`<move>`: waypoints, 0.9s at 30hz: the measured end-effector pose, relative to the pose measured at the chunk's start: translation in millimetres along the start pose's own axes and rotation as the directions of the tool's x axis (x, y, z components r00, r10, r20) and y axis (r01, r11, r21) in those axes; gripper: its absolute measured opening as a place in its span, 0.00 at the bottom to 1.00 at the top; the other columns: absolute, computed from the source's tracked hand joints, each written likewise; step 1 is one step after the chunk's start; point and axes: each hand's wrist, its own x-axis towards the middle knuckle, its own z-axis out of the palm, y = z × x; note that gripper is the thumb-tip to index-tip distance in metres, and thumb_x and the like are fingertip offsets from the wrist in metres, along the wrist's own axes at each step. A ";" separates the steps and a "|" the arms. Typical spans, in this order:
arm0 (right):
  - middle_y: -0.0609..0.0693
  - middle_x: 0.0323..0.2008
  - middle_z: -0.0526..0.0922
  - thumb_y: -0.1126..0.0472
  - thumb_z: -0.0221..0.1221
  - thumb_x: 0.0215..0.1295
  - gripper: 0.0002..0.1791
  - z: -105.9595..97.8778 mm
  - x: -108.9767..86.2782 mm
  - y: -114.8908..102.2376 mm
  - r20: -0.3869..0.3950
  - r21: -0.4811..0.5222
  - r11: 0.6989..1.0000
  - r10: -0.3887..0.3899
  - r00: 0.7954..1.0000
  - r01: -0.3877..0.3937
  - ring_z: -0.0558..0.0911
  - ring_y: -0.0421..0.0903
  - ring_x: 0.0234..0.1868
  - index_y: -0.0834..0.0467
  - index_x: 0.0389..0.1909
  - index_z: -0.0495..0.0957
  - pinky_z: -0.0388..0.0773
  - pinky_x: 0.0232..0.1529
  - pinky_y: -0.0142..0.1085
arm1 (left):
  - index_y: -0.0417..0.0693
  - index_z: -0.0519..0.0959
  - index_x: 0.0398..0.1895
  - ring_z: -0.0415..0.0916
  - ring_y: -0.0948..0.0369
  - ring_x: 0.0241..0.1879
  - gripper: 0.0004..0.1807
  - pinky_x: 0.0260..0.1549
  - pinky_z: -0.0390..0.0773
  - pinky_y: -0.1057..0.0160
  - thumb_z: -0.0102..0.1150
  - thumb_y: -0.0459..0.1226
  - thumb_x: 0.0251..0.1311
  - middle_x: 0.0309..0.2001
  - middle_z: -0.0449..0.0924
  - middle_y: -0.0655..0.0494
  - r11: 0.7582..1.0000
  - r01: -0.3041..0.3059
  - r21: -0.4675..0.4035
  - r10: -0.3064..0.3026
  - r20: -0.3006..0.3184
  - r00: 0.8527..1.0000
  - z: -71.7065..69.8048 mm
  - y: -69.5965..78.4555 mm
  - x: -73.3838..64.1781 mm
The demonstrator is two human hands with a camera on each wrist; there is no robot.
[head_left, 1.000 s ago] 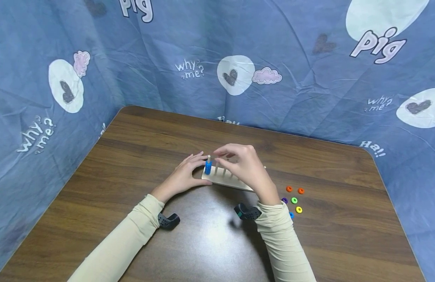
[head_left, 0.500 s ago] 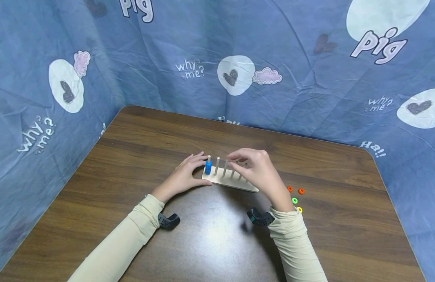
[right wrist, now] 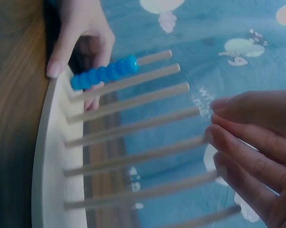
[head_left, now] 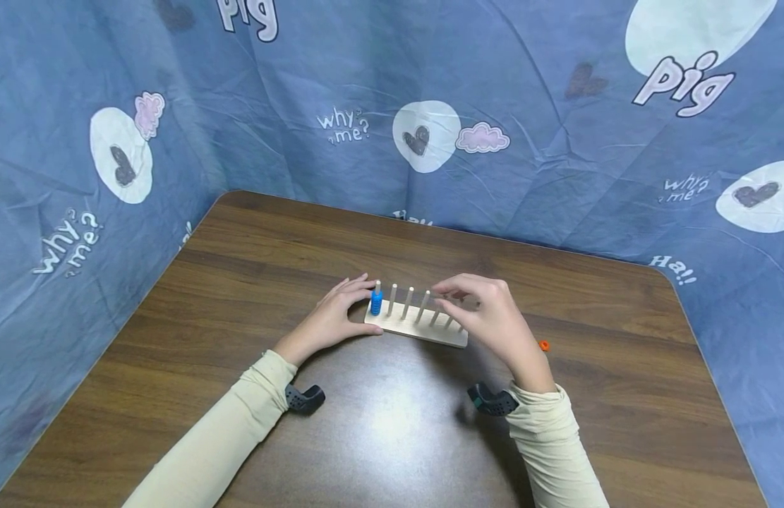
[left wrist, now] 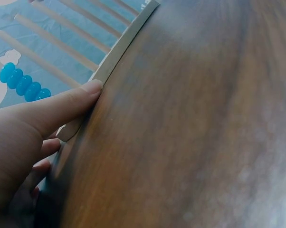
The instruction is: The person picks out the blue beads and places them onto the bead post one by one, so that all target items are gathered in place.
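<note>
A pale wooden peg board (head_left: 412,327) stands in the middle of the table, with several upright pegs in a row. Blue beads (head_left: 376,303) are stacked on its leftmost peg; the other visible pegs are bare. My left hand (head_left: 333,310) grips the board's left end, thumb (left wrist: 88,90) along the front edge and fingers behind. Over the right half of the row is my right hand (head_left: 493,317), its fingers loosely bent. In the right wrist view, its fingertips (right wrist: 221,166) are close by the peg tops, and nothing shows between them.
An orange ring (head_left: 544,346) lies on the brown wooden table (head_left: 620,395), right beside my right wrist. My right forearm hides the table area around it. A blue printed cloth (head_left: 544,169) hangs behind the table and at its sides.
My right hand has moved rightward along the pegs, uncovering more of them. Its arm now covers the coloured rings on the right, except one orange ring. My left hand stays in place.
</note>
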 end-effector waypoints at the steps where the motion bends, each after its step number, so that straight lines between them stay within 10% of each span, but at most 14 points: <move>1: 0.44 0.39 0.90 0.66 0.70 0.60 0.10 -2.1 -2.1 1.0 -0.005 -0.004 1.000 0.000 1.000 0.000 0.86 0.38 0.37 0.54 0.42 0.88 0.88 0.37 0.36 | 0.45 0.81 0.56 0.57 0.50 0.78 0.34 0.82 0.50 0.47 0.77 0.53 0.48 0.72 0.71 0.49 1.000 0.001 0.002 -0.001 0.001 1.000 0.2 0.1 0.1; 27: 0.47 0.38 0.91 0.71 0.72 0.54 0.12 -34.5 -40.9 26.6 -0.084 -0.066 0.998 -0.001 0.996 -0.004 0.89 0.42 0.39 0.56 0.39 0.88 0.86 0.41 0.29 | 0.47 0.80 0.57 0.54 0.54 0.80 0.34 0.83 0.46 0.51 0.76 0.54 0.50 0.73 0.69 0.52 0.999 0.046 -0.003 -0.046 0.031 0.998 0.4 0.0 0.6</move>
